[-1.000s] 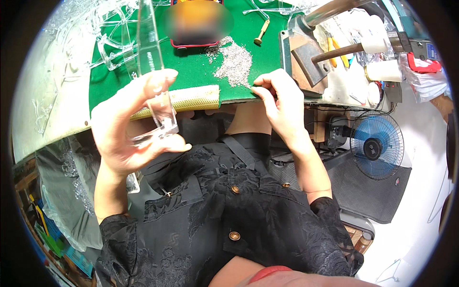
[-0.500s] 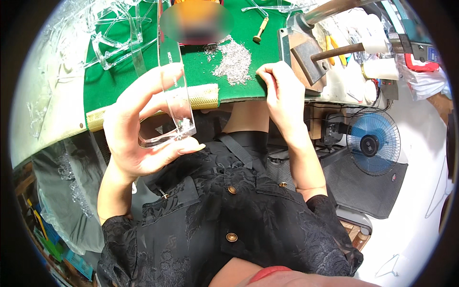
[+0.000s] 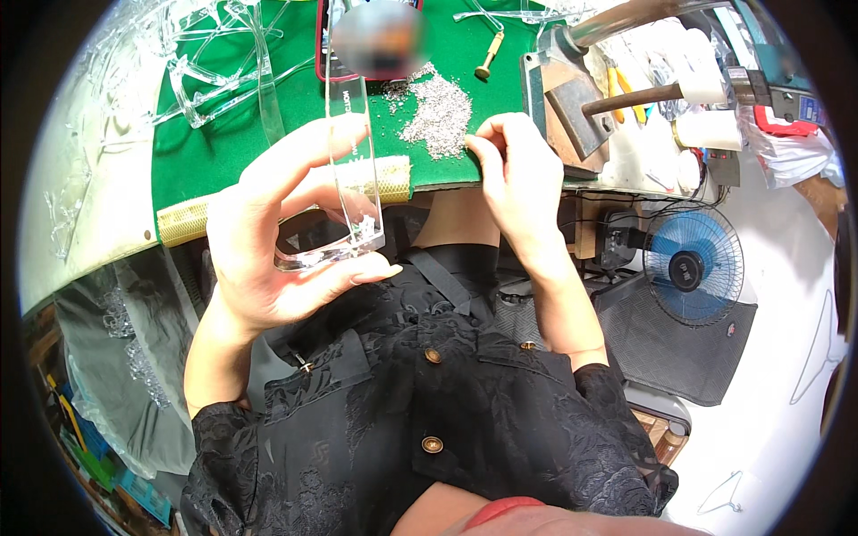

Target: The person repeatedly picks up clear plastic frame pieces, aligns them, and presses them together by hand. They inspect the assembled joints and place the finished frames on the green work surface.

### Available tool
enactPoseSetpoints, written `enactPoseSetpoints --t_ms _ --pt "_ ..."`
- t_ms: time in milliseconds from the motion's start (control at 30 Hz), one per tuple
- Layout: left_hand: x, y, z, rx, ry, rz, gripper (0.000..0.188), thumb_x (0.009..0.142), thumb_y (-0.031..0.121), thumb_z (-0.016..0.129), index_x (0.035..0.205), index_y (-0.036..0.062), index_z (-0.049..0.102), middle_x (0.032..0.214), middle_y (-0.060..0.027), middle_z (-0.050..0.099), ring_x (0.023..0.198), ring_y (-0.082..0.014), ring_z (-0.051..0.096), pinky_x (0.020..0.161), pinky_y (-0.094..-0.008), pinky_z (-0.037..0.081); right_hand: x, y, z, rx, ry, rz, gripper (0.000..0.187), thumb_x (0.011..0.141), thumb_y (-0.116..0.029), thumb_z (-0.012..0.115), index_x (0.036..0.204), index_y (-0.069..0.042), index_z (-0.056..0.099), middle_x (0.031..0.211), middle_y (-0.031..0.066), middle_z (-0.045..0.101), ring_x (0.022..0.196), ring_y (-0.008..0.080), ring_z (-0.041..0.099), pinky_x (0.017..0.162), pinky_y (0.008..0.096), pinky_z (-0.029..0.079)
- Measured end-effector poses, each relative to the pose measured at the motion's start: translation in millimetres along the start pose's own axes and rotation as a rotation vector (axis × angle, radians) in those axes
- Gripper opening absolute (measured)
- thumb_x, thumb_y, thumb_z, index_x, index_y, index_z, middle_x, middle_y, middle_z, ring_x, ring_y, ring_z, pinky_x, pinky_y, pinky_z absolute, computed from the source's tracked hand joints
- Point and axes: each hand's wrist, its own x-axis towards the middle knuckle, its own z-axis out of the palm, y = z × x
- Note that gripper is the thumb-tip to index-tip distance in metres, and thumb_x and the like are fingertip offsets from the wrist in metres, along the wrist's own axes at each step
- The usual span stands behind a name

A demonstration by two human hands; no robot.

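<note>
My left hand (image 3: 246, 246) grips a clear plastic eyeglass frame (image 3: 368, 234) just over the table's front edge. One long flat arm of it points up and away, between thumb and fingers. Small shiny specks show near its lower corner. My right hand (image 3: 527, 179) has thumb and forefinger pinched together at the right edge of a heap of tiny silvery metal parts (image 3: 438, 116). Whether a part is between those fingertips is too small to see. The heap lies on a green cloth (image 3: 500, 94).
More clear eyeglass frames (image 3: 201, 98) lie tangled at the far left. A red-edged phone (image 3: 323, 62) stands behind the heap, near a brass-coloured screwdriver (image 3: 488, 58). A hammer (image 3: 581, 116) rests on a block at right. A gold woven strip (image 3: 183, 221) lines the front edge; a blue fan (image 3: 693, 268) stands below.
My left hand has shifted a little to the right with the eyeglass frame. My right hand has moved slightly left, its fingertips now reaching the heap's edge.
</note>
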Motion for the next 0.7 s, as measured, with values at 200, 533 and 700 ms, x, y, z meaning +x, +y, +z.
enactPoseSetpoints --t_ms 200,533,700 --pt "-2 0 -1 0.007 0.007 -0.011 0.093 0.074 0.034 0.080 0.137 -0.0098 0.028 0.136 -0.0278 0.039 0.078 -0.0240 0.067 0.082 -0.0413 0.055 -1 2 -3 0.062 0.008 -0.011 0.009 0.082 -0.005 0.066 0.086 -0.003 0.058 0.079 0.0111 0.057 0.069 0.0261 0.060 0.065 0.0327 0.048" --pt "-3 -4 2 -0.013 0.030 0.009 0.092 0.076 0.032 0.080 0.138 -0.0099 0.026 0.137 -0.0294 0.039 0.077 -0.0243 0.066 0.073 -0.0364 0.054 -1 10 -12 0.008 -0.066 -0.147 0.006 0.083 0.000 0.062 0.087 -0.001 0.058 0.080 0.0120 0.057 0.073 0.0282 0.060 0.068 0.0339 0.048" --pt "-3 -6 3 -0.016 0.027 0.013 0.092 0.075 0.031 0.080 0.138 -0.0098 0.026 0.137 -0.0298 0.039 0.076 -0.0240 0.066 0.069 -0.0334 0.054 -3 5 -9 0.055 -0.070 -0.042 0.012 0.079 -0.002 0.068 0.085 -0.002 0.058 0.079 0.0112 0.056 0.071 0.0262 0.059 0.066 0.0329 0.047"
